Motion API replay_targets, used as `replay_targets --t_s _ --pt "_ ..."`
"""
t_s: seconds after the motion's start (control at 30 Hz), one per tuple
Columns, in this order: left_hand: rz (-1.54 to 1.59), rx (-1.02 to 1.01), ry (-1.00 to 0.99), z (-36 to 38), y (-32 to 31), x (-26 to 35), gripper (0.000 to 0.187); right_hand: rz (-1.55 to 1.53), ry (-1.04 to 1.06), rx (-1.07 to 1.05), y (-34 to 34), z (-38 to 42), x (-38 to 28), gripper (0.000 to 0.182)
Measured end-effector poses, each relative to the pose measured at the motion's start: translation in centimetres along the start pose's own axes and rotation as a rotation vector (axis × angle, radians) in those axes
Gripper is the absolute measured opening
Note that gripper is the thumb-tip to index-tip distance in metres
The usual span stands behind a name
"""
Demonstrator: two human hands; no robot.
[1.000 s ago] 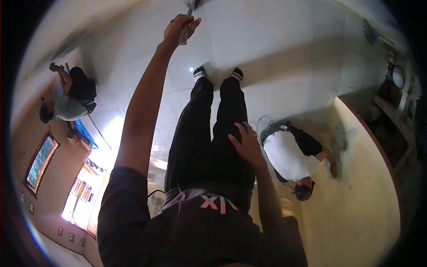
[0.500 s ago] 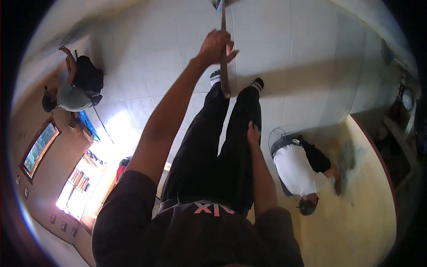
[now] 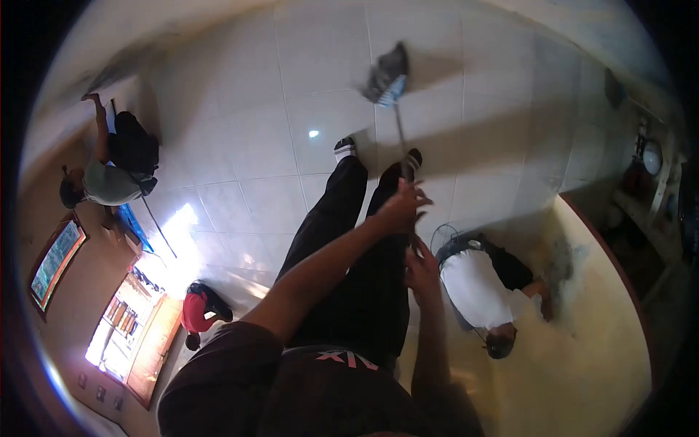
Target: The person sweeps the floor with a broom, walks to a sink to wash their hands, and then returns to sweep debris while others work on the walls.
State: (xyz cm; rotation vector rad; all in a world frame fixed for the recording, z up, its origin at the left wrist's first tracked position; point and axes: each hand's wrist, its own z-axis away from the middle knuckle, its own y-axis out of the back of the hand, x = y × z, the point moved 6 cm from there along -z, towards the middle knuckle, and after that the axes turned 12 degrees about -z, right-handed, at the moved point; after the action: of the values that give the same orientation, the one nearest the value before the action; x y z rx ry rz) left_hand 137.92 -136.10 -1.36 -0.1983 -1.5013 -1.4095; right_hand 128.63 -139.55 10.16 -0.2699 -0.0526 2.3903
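A broom (image 3: 389, 74) with a dark, motion-blurred head and a blue-and-white collar is over the tiled floor, ahead of my feet. Its handle runs back toward my body, above my right leg. My left hand (image 3: 400, 207) is closed around the handle, with some fingertips sticking out past it. Just behind it, my right hand (image 3: 424, 268) has its fingers curled at the near end of the handle, partly covering it.
A person in a white shirt (image 3: 477, 288) bends by the yellow wall (image 3: 575, 349) at right. Another in grey-green (image 3: 113, 180) is by the left wall, and one in red (image 3: 195, 309) crouches at lower left. A window and bright doorway are at left.
The broom's head has come into view and moved right. My left hand has drawn back toward my body with the handle. My right hand has left my thigh and come to the handle's end.
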Motion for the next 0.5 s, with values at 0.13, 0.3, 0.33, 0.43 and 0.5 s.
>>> replay_targets --t_s 0.13,0.3,0.33,0.43,0.5 --pt "0.091 -0.225 -0.164 -3.3 -4.2 6.8 0.038 0.401 0.139 0.260 5.7 4.5 -2.4 0.046" --pt "0.027 -0.415 -0.147 -2.3 3.1 10.2 0.048 0.595 0.034 0.144 3.2 11.0 -7.0 0.048" --pt "0.068 -0.404 -0.037 -1.1 4.5 8.9 0.044 0.632 0.005 0.088 2.7 11.3 -7.0 0.048" --pt "0.083 -0.239 0.240 3.7 6.8 0.7 0.038 0.609 0.079 -0.258 -0.3 7.3 -5.7 0.049" --pt "-0.328 -0.221 0.346 7.2 5.8 -7.5 0.040 0.636 0.110 -0.401 -3.5 3.1 -3.9 0.049"
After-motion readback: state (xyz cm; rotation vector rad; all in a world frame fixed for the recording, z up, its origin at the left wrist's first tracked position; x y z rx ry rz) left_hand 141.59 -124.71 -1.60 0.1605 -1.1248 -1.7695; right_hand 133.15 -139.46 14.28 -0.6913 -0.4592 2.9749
